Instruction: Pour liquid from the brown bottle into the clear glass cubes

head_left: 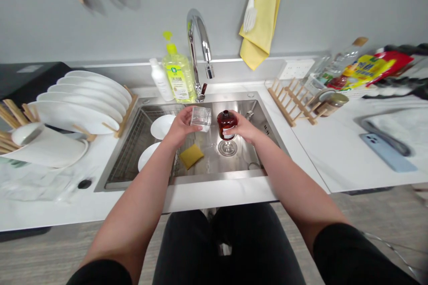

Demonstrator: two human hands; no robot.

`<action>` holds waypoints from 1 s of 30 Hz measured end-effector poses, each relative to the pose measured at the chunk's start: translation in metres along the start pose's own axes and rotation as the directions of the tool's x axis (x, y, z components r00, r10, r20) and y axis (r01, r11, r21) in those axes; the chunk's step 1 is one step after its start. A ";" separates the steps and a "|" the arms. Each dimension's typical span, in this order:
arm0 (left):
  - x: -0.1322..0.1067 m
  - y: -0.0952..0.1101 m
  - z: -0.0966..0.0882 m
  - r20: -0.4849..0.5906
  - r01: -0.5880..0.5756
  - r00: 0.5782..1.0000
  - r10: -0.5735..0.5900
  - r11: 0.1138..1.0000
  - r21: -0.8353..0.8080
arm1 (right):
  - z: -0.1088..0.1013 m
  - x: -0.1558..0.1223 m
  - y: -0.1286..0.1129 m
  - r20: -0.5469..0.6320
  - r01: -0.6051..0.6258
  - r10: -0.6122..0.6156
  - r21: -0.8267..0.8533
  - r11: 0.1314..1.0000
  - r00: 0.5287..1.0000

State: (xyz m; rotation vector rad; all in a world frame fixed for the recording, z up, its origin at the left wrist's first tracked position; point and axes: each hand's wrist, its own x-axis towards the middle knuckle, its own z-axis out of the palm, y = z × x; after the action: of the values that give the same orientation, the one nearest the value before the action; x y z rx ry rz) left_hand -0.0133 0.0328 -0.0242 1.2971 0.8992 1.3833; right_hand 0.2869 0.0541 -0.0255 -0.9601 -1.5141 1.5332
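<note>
My left hand (pixel 182 127) is closed around a clear, square-sided glass container (pixel 201 118), held above the sink (pixel 214 160). Beside it, my right hand (pixel 244 127) grips a dark amber bottle (pixel 226 121) with a pale label and an open neck, upright over the drain (pixel 228 147). The two vessels are close but apart. On the sink floor below my left hand lies a yellow sponge (pixel 191 156). White dishes (pixel 162 127) sit in the wire rack (pixel 129 160) at the sink's left side.
The faucet (pixel 200 44) arches behind my hands. Dish soap (pixel 179 73) and a white bottle (pixel 161 79) stand at its left. Plates (pixel 76 116) in a rack and a utensil holder (pixel 50 147) are at left. To the right are a wooden rack (pixel 294 102) and a phone (pixel 388 152).
</note>
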 end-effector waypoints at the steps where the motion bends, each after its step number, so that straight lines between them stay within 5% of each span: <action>1: 0.000 -0.001 0.000 0.002 -0.003 1.000 0.003 1.000 0.005 | 0.000 0.001 0.002 -0.006 0.007 -0.007 -0.015 1.000 1.000; 30: -0.004 -0.002 0.004 0.052 0.056 0.996 -0.066 0.985 0.163 | 0.007 0.005 0.016 -0.016 0.036 -0.043 -0.311 0.950 0.999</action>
State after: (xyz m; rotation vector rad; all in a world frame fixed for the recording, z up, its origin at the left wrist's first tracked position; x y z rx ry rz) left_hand -0.0094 0.0287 -0.0263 1.4118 1.0203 1.2402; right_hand 0.2778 0.0557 -0.0416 -1.1118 -1.7819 1.2730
